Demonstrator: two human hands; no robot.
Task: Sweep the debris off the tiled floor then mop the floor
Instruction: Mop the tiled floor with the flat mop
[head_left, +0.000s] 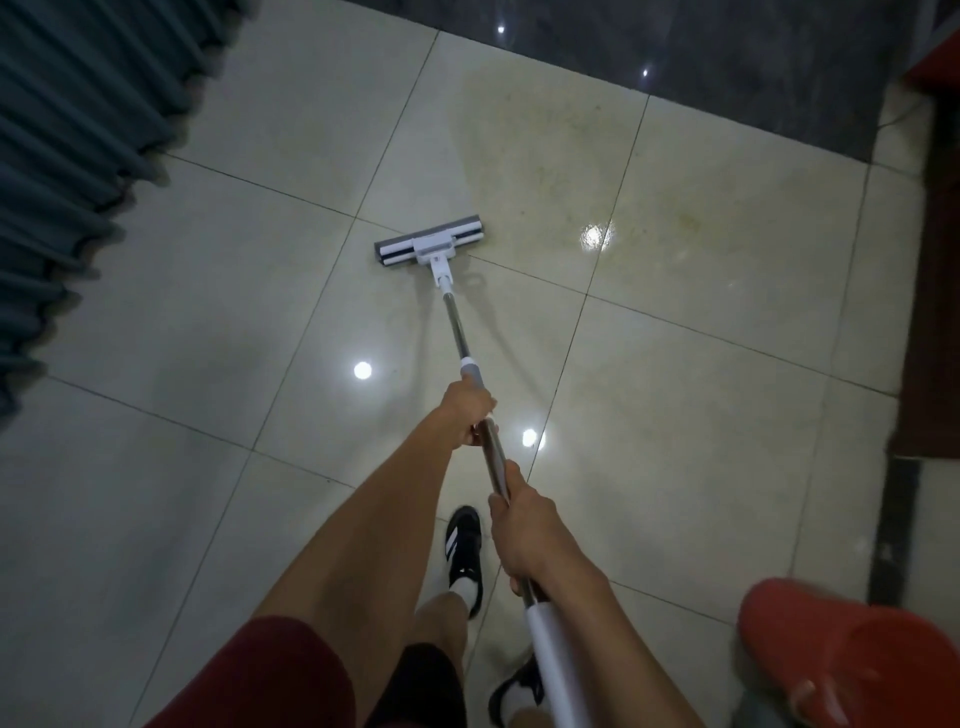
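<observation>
Mop (467, 358) contact is at the centre of the view: the flat head (431, 243) lies flush on the tiled floor (208, 291), square across a grout line, with the shaft running back toward 6 o'clock. Left hand (470, 415) wraps the shaft just below the grey collar, fingers curled round it; right hand (524, 525) grips nearer the body, just above the white sleeve, fingers also closed round the shaft. This staggered two-hand hold appears chosen for leverage: the forward hand steers and presses the head down, the rear hand drives the stroke. A wet, yellowish sheen spreads from the head toward 1 and 2 o'clock, which suggests the mopping stage is under way; no loose debris is visible, though small specks would be hard to tell. Pleated curtain (67, 171) hangs at 9 to 11 o'clock, well apart from the head. A dark polished band (701, 57) borders the tiles at 12 to 1 o'clock. A red bucket (852, 660) sits at 5 o'clock, near the right forearm, and could obstruct a backward pull. A dark shoe (464, 551) stands between the forearms at 6 o'clock.
</observation>
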